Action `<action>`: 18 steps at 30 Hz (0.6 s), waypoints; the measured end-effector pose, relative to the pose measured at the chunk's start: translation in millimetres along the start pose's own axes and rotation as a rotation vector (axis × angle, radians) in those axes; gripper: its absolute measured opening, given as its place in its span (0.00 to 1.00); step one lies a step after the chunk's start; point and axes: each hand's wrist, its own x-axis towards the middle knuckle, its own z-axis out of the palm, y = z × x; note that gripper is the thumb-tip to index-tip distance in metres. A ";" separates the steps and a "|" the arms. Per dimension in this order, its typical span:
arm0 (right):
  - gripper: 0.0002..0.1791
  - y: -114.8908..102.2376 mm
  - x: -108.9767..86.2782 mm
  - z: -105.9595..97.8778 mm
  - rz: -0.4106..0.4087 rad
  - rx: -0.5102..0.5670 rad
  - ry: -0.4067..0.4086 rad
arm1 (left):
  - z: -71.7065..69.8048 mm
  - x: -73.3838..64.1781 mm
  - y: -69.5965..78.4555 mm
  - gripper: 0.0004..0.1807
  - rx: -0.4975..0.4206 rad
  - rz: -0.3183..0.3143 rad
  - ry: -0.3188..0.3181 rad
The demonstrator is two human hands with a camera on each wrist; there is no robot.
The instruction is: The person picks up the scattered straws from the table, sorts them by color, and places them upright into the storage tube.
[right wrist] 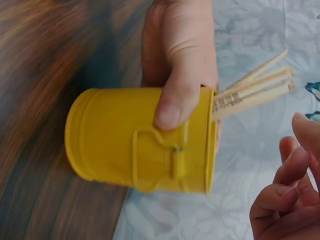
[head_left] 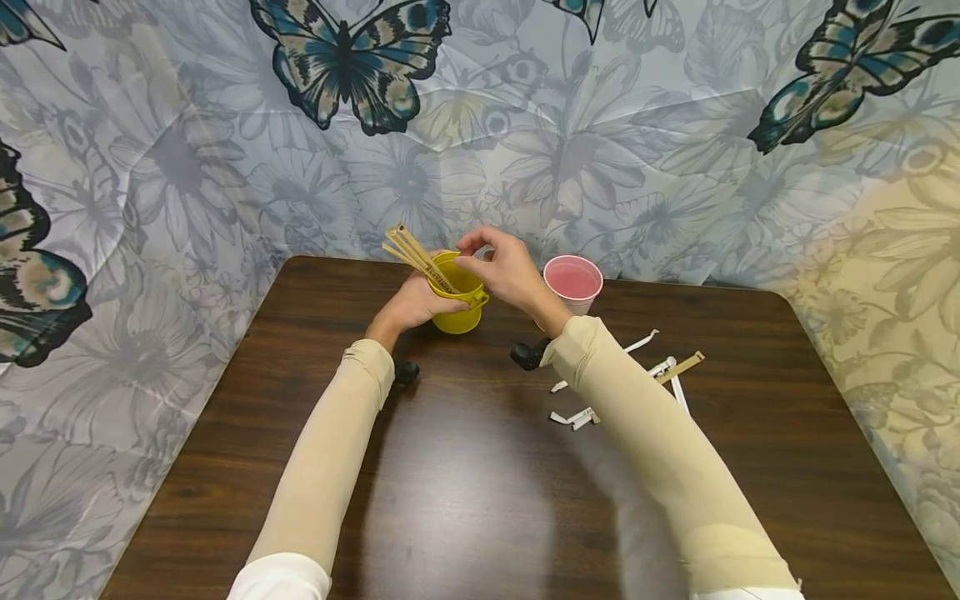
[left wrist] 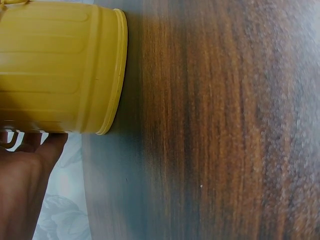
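My left hand (head_left: 415,302) grips a small yellow metal bucket (head_left: 459,320) near its rim, with the thumb pressed on the outside wall by the handle hinge in the right wrist view. Several thin tan sticks (head_left: 417,260) with dark print lean out of the bucket toward the left. From the left wrist, the bucket's lower wall (left wrist: 55,70) shows close over the wood. My right hand (head_left: 504,265) hovers beside the bucket's right rim, fingers loosely bent. Nothing shows between those fingers (right wrist: 290,170) in the right wrist view.
A pink cup (head_left: 573,279) stands behind my right wrist. White strips (head_left: 573,418) and a tan stick (head_left: 681,367) lie scattered on the brown table (head_left: 247,467), partly under my right forearm. A butterfly-print cloth (head_left: 465,167) hangs behind the table's far edge.
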 end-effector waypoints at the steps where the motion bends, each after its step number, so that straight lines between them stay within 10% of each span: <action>1: 0.11 0.3 -3.9 -3.2 -0.001 -0.004 0.000 | 0.0 -0.8 2.6 0.46 0.000 -0.003 -0.001; 18: 0.09 1.8 -81.6 -68.0 -0.111 -0.223 -0.160 | 2.1 -9.6 25.3 0.47 0.007 -0.061 0.008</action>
